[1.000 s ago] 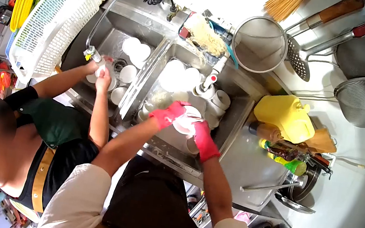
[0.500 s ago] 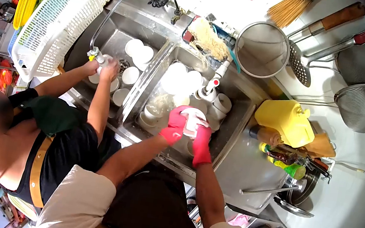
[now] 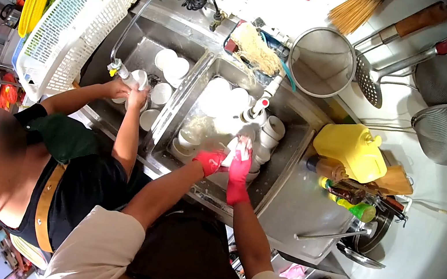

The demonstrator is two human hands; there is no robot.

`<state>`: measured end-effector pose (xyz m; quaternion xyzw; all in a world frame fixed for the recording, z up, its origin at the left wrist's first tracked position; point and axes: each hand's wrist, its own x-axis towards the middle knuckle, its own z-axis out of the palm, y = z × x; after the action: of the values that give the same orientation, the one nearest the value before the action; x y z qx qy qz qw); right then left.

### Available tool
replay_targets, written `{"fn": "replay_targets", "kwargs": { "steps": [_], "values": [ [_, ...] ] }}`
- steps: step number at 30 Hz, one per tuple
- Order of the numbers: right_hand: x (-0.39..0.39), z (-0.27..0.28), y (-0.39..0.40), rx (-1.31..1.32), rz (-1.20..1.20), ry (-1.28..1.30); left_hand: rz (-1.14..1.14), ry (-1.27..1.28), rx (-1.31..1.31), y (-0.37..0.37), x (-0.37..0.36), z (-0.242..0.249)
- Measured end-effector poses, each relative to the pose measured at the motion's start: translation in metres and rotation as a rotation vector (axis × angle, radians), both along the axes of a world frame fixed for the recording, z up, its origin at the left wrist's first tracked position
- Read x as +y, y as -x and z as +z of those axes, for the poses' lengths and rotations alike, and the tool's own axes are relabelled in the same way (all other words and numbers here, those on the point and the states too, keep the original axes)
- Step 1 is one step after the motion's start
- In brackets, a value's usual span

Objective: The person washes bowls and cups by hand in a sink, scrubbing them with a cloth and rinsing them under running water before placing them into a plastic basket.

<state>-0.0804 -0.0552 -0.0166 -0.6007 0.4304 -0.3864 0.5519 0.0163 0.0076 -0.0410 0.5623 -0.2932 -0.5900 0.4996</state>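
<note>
Both my hands wear red rubber gloves over the right basin of a steel sink [image 3: 181,110]. My left hand [image 3: 210,162] is closed on the near side of a white cup [image 3: 230,151], which is tilted and partly covered by the gloves. Against its other side is my right hand [image 3: 241,163], fingers bent, with a whitish patch at the fingertips that I cannot make out. White dishes [image 3: 214,96] and stacked white cups [image 3: 274,127] surround my hands. A white tap [image 3: 255,111] points down just beyond them.
On the left, a co-worker's hands [image 3: 129,91] hold a white cup under a hose tap [image 3: 120,69]. A white plastic basket [image 3: 70,36] stands beyond. To the right are a yellow jug [image 3: 347,150] and bottles [image 3: 349,190]. Strainers [image 3: 322,61] hang at the back.
My hands have turned the white cup from showing its round opening to a steeper, edge-on tilt. My left hand has lowered slightly. The co-worker's cup has turned and shows more clearly.
</note>
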Motion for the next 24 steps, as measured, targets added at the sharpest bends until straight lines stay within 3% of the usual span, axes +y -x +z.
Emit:
{"fn": "replay_targets", "kwargs": {
  "steps": [2, 3, 4, 5, 6, 8, 9, 11, 12, 13, 15, 16, 17, 19, 20, 21, 24],
  "values": [
    [-0.024, 0.039, -0.012, 0.126, 0.163, -0.163, -0.041, 0.205, -0.135, 0.010, 0.005, 0.001],
    [-0.037, 0.050, -0.013, 0.036, 0.222, -0.579, -0.080, 0.221, -0.081, 0.011, 0.009, 0.002],
    [-0.048, 0.027, -0.002, 0.025, 0.339, -0.782, -0.085, 0.262, -0.064, 0.015, 0.011, 0.003],
    [-0.051, 0.016, -0.005, 0.018, 0.335, -0.765, -0.104, 0.039, 0.554, 0.011, 0.002, 0.005],
    [-0.048, 0.006, -0.011, -0.265, 0.347, -0.881, 0.032, -0.298, 1.100, 0.008, -0.006, 0.006],
    [-0.041, -0.024, -0.017, -0.517, 0.348, -1.048, 0.089, -0.364, 1.189, 0.008, -0.006, 0.012],
    [-0.035, -0.034, -0.016, -0.518, 0.348, -1.052, 0.094, -0.358, 1.167, 0.007, -0.005, 0.013],
    [-0.019, -0.029, -0.015, -0.672, 0.105, -0.897, 0.122, -0.354, 1.117, 0.008, -0.005, 0.013],
    [-0.018, -0.027, -0.012, -0.329, 0.148, -0.473, 0.149, -0.353, 1.076, 0.008, -0.003, 0.013],
    [-0.014, -0.023, -0.014, -0.328, 0.152, -0.476, 0.176, -0.356, 1.015, 0.007, 0.000, 0.012],
    [0.006, -0.015, -0.019, -0.229, -0.240, -0.630, 0.260, -0.399, 0.833, 0.010, 0.006, 0.008],
    [0.005, 0.004, -0.030, -0.379, -0.377, -0.536, 0.333, -0.415, 0.688, 0.012, 0.009, 0.005],
    [0.000, -0.006, -0.033, -0.392, -0.360, -0.534, 0.419, -0.432, 0.521, 0.010, 0.009, 0.002],
    [0.011, -0.036, -0.024, -0.509, -0.403, -0.853, 0.613, -0.427, 0.064, 0.006, 0.001, -0.010],
    [0.015, -0.044, -0.030, -0.256, -0.301, -0.716, 0.679, -0.392, -0.155, -0.003, -0.007, -0.019],
    [0.015, -0.052, -0.030, -0.254, -0.288, -0.715, 0.716, -0.341, -0.343, -0.016, -0.015, -0.029],
    [0.008, 0.009, -0.042, -0.368, -0.229, -0.803, 0.764, -0.079, -0.750, -0.062, -0.028, -0.052]
  ]
}}
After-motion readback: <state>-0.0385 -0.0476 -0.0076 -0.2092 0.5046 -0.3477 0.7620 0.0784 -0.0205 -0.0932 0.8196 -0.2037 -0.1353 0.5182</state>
